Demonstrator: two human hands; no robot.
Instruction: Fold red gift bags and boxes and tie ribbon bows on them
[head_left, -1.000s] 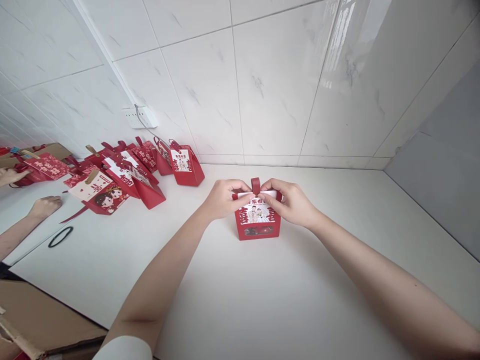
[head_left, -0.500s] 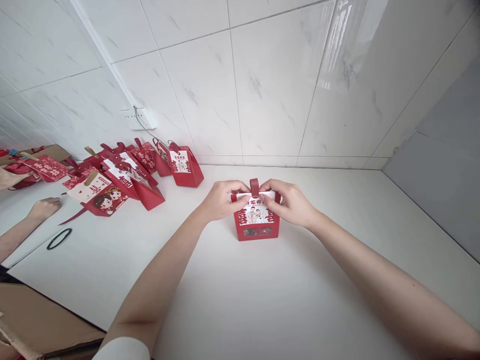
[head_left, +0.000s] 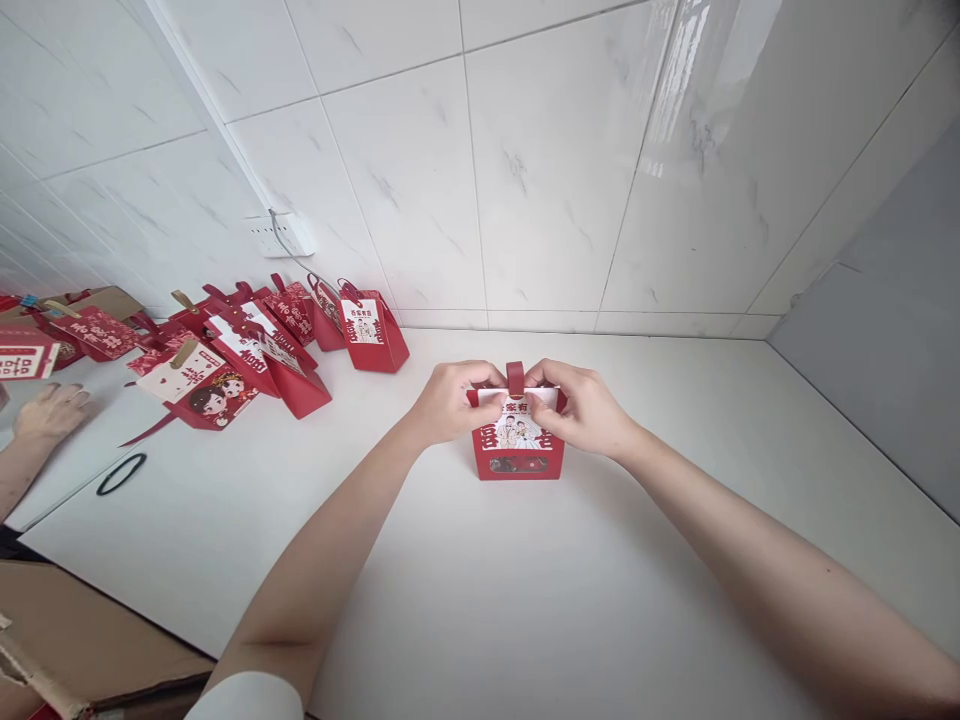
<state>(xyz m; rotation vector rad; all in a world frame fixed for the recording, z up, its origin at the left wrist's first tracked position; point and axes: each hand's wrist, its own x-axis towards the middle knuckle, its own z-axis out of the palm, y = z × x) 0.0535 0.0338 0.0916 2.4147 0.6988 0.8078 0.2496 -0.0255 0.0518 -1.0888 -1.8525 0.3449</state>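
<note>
A red gift box point(head_left: 519, 466) with a white printed panel, a cartoon couple and a small clear window stands upright on the white table. A dark red strap loop point(head_left: 516, 378) rises from the middle of its top edge. My left hand point(head_left: 459, 402) pinches the top edge left of the loop, thumb in front and fingers behind. On the other side of the loop, my right hand point(head_left: 576, 408) pinches the same edge in a like way. The fingertips behind the box are hidden.
Several red gift boxes point(head_left: 292, 385) stand grouped at the left, one box point(head_left: 375, 335) nearest mine. Another person's hand point(head_left: 52, 412) rests at the far left. A dark green ring point(head_left: 121, 474) lies on the table point(head_left: 420, 600); a cardboard box point(head_left: 90, 640) sits below its edge.
My hands keep their pinch on the box, which barely shifts in view. At the far left, the other person's hand has moved left and opened out, and a box there now shows a white label.
</note>
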